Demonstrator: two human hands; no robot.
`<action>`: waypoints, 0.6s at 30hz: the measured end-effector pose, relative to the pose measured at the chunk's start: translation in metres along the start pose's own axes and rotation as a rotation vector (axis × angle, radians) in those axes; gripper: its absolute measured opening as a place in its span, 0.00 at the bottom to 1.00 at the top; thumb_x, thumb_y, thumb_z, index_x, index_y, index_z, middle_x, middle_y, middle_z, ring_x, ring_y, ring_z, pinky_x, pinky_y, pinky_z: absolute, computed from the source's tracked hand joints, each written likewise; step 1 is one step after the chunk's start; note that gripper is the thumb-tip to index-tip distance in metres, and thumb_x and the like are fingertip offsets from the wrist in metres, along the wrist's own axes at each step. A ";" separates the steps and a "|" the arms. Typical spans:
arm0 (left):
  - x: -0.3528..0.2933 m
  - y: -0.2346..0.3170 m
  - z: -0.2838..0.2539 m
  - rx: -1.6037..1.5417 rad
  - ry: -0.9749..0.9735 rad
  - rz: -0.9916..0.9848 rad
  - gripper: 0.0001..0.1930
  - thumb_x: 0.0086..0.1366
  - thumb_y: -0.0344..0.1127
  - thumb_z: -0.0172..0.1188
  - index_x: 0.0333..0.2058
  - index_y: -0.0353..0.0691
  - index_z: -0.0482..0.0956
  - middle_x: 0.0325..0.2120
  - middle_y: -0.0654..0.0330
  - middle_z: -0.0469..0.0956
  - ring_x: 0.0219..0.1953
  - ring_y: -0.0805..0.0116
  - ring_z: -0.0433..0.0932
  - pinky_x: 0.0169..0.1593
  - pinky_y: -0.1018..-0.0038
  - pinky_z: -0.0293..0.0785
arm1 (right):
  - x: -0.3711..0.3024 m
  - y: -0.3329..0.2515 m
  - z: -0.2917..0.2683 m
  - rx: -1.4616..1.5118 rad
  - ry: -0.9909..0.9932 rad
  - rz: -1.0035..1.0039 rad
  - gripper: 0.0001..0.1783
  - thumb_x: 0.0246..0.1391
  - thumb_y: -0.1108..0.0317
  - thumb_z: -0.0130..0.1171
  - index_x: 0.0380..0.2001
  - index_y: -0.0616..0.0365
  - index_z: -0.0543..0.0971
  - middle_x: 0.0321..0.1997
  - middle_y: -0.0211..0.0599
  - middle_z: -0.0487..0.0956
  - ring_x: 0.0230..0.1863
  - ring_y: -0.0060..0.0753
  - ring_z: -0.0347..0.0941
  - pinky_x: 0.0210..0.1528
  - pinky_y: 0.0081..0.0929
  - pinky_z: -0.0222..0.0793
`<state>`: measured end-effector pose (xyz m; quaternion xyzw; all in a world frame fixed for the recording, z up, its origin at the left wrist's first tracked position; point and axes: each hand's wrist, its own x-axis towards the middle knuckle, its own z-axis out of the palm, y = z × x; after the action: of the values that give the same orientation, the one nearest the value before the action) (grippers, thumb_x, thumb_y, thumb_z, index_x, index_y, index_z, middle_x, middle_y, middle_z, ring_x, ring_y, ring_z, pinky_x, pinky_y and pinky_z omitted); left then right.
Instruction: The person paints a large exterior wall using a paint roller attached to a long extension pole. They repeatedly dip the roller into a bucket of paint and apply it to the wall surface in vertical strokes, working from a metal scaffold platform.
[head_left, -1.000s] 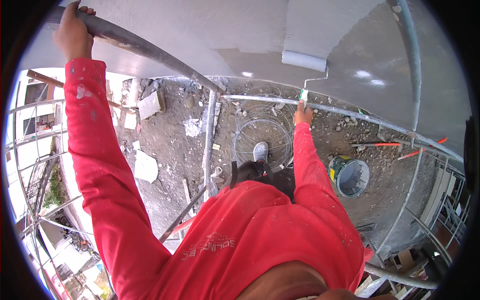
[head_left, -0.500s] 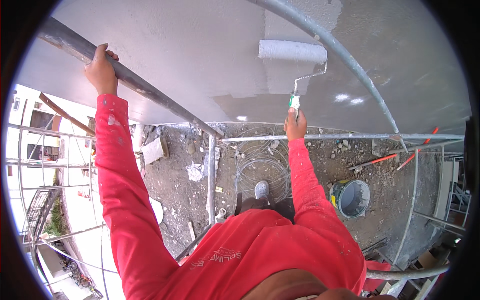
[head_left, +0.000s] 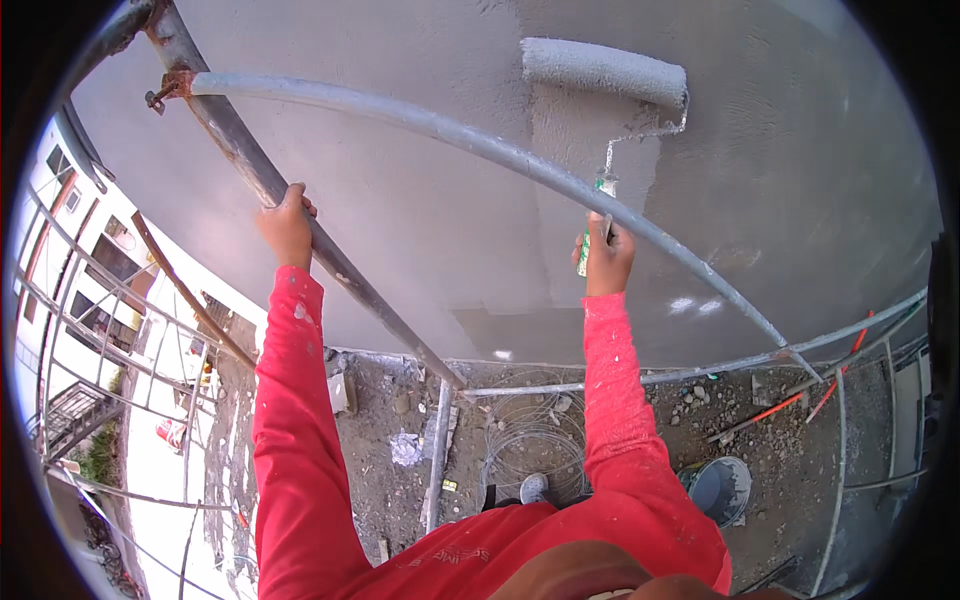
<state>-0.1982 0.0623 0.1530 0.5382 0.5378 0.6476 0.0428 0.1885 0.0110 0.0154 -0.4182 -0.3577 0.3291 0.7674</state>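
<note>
My left hand (head_left: 290, 228) is wrapped round a thick dark scaffold pole (head_left: 340, 262) that slants across the wall. With my right hand (head_left: 607, 258) I grip the green and white handle of a paint roller (head_left: 605, 72). Its bent wire frame carries a long fluffy sleeve, pale with paint, lying against the grey wall (head_left: 420, 190). Below the roller runs a lighter, freshly coated band, beside darker patches. A thinner curved grey pipe (head_left: 440, 125) passes in front of the roller handle, close to my right fingers.
A paint bucket (head_left: 722, 488) stands on the rubble-strewn ground (head_left: 780, 460) at the lower right. Coiled wire (head_left: 530, 440) lies by my shoe (head_left: 534, 487). A horizontal pipe (head_left: 680, 376) crosses near the wall's foot. Orange-tipped rods (head_left: 770, 410) lie at the right; scaffold frames (head_left: 100, 350) stand at the left.
My right hand has pushed the roller farther up the wall. The view has shifted, so the pipes now sit differently and the curved one crosses near my right hand. My left hand still grips the pole.
</note>
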 end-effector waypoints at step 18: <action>0.004 -0.012 0.000 -0.065 -0.017 -0.010 0.13 0.57 0.37 0.57 0.22 0.32 0.79 0.12 0.59 0.73 0.14 0.71 0.72 0.20 0.73 0.65 | 0.080 -0.072 0.048 -0.159 0.049 -0.280 0.23 0.59 0.50 0.60 0.22 0.59 0.75 0.13 0.28 0.70 0.13 0.19 0.67 0.16 0.22 0.64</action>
<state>-0.2062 0.0700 0.1471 0.5391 0.5189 0.6600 0.0681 0.2058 0.0635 0.1193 -0.4315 -0.4183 0.1793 0.7789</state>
